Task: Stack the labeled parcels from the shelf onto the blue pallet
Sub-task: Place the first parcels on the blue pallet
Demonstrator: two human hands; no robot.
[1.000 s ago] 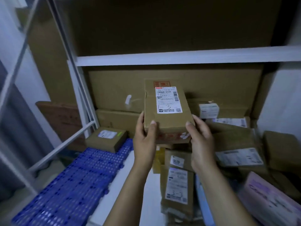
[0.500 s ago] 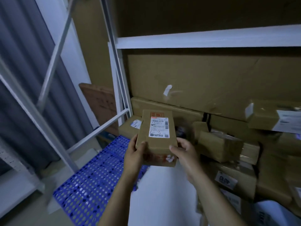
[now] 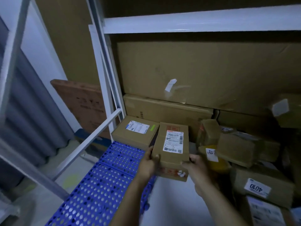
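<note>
Both hands, left (image 3: 147, 165) and right (image 3: 195, 167), gripped the parcel (image 3: 171, 147) by its near corners, fingers closed, over the pallet's (image 3: 101, 190) right edge beside the box (image 3: 136, 132); lowered there, it risked overhanging and tipping.

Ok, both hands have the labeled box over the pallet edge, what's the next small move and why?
Probably ease the held box left and down onto the blue pallet, beside the parcel already there. The left hand and right hand grip its near end, it hangs above the pallet's right edge, and bare pallet lies just left.
</note>
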